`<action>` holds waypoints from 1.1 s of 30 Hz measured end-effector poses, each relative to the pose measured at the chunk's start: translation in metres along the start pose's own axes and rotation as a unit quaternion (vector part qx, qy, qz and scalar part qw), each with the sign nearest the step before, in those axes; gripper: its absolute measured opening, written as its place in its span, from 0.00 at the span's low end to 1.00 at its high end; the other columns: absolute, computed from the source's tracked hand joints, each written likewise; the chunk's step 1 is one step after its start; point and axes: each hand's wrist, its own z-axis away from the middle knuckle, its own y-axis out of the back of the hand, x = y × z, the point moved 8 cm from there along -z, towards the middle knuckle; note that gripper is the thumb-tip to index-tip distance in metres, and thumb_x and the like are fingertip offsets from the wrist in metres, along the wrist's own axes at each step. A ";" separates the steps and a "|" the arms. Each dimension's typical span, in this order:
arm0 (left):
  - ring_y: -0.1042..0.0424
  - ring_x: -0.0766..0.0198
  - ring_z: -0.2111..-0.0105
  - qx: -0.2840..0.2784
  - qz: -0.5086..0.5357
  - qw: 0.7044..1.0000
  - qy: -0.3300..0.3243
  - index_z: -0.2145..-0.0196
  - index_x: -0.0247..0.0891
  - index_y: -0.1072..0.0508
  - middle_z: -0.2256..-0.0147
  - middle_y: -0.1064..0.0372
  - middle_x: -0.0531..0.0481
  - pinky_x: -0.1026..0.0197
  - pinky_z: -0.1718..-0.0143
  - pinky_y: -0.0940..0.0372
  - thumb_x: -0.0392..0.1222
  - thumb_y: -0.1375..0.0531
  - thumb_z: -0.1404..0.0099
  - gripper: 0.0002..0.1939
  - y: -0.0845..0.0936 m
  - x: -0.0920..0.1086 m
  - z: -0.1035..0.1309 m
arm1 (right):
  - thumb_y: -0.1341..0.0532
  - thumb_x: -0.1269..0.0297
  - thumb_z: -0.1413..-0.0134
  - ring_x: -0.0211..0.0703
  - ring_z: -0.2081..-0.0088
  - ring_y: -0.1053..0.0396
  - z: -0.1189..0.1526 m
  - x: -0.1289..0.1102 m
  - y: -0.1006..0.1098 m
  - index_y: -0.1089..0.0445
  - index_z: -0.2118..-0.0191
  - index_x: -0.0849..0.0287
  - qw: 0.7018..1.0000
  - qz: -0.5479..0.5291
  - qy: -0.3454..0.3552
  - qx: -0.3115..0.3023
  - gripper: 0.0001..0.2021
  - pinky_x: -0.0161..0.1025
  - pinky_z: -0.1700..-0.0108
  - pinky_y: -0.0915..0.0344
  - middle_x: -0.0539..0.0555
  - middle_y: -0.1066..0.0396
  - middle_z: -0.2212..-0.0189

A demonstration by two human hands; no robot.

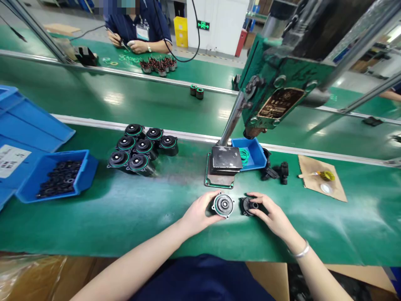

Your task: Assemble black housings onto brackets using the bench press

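Note:
My left hand (200,211) is wrapped round a round motor housing (224,205) with a silvery rim, a green ring and a stepped black centre facing up. Close to its right, my right hand (272,213) grips a black plastic pump cover (247,206) with a short tube sticking out of it. A small gap separates the two parts. Just beyond them is the press base with its dark metal block (226,159). Behind that block a blue bin (253,152) holds green sealing rings (244,157).
The green press head (272,88) overhangs the bench. Several black motor housings (138,163) stand at left, near a blue bin (56,196) of small black parts. Right lie black fittings (283,172) and cardboard (336,188) with a brush and yellow grease. A co-worker (140,29) sits opposite.

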 end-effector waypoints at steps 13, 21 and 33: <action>0.30 0.52 0.46 0.007 -0.065 0.997 -0.041 0.41 0.41 0.42 0.45 0.31 0.41 0.49 0.44 0.32 0.44 0.32 0.42 0.35 0.002 0.009 0.001 | 0.37 0.66 0.41 0.40 0.55 0.27 -0.029 -0.128 -0.017 0.35 0.57 0.59 0.987 0.065 0.121 0.083 0.08 0.36 0.54 0.28 0.56 0.28 0.56; 0.30 0.51 0.45 0.003 -0.060 0.997 -0.044 0.40 0.41 0.43 0.44 0.33 0.41 0.49 0.44 0.33 0.44 0.33 0.41 0.35 0.001 0.008 0.002 | 0.38 0.66 0.40 0.42 0.52 0.28 -0.030 -0.127 -0.021 0.36 0.55 0.59 0.984 0.086 0.138 0.068 0.10 0.39 0.53 0.27 0.57 0.28 0.54; 0.32 0.52 0.43 0.001 -0.051 0.996 -0.073 0.37 0.45 0.47 0.42 0.36 0.41 0.49 0.43 0.34 0.41 0.35 0.39 0.37 0.002 0.015 0.002 | 0.39 0.65 0.39 0.43 0.51 0.28 -0.030 -0.122 -0.025 0.37 0.54 0.57 0.991 0.067 0.108 0.052 0.09 0.40 0.52 0.27 0.57 0.30 0.53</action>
